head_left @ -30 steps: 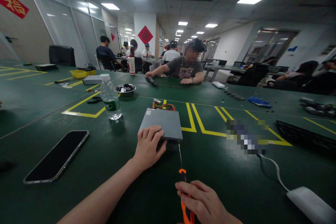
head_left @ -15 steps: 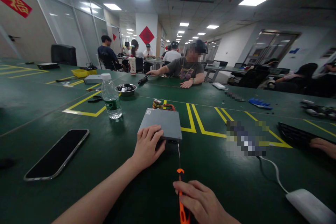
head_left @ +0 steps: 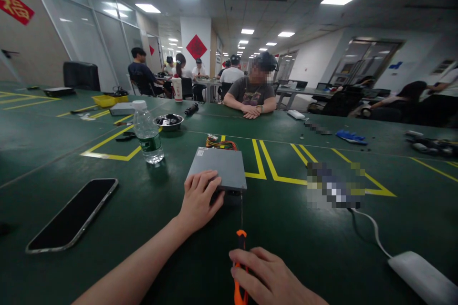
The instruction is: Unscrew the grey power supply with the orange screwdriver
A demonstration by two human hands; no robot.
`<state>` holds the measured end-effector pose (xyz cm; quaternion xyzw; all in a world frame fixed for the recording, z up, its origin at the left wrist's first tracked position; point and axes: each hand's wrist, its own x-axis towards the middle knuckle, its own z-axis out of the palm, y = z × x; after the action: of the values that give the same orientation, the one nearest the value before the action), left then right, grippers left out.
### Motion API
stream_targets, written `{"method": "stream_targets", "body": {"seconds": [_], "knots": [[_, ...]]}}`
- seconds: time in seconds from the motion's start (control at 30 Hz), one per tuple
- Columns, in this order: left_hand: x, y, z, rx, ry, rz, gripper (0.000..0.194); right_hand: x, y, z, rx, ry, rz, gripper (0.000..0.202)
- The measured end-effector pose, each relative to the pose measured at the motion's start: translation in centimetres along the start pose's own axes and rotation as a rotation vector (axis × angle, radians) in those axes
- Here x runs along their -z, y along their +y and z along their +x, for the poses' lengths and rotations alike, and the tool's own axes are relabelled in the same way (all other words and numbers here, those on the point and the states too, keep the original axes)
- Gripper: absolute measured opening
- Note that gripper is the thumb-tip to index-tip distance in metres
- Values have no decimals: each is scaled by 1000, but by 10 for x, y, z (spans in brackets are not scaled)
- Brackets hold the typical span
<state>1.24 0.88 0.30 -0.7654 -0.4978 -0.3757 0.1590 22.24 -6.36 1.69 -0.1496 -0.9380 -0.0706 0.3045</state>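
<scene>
A grey metal computer power supply [head_left: 222, 164] lies on the green table, a bundle of coloured cables [head_left: 222, 144] at its far side. Over its near left corner my left hand [head_left: 202, 198] is closed, with the fingers on top and the thumb at the front face. My right hand [head_left: 266, 274] grips the orange-and-black handle of a screwdriver [head_left: 241, 243]. The thin shaft points away from me, and its tip is at the front face near the right corner. Whether the tip sits in a screw is too small to tell.
Left of my hands are a phone [head_left: 73, 214] and a water bottle [head_left: 147, 136]. Behind them stand a metal bowl [head_left: 169, 124] and a yellow tray [head_left: 109, 100]. A white power adapter [head_left: 422, 274] with a cable lies at right. Across the table sits a person [head_left: 250, 93].
The person opposite has drawn an outstretched arm back and put both hands together. At right, a keyboard and another person's hand have left the view. My hands keep their holds; the screwdriver tilts slightly differently.
</scene>
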Motion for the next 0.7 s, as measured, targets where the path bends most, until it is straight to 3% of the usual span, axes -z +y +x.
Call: {"method": "stream_targets", "body": {"seconds": [0.2,0.3,0.5,0.7], "knots": [[1,-1,0,4,-18,0,24,-4,-1,-2,39,35,-46,15],[1,-1,0,3,-25,2,24,-5,-3,-5,-2,70,-24,22],[1,-2,0,-5,-22,9,25,6,-7,2,-104,-78,-4,33],[0,-2,0,-10,-12,15,25,1,-7,-4,-68,42,-3,25]]}}
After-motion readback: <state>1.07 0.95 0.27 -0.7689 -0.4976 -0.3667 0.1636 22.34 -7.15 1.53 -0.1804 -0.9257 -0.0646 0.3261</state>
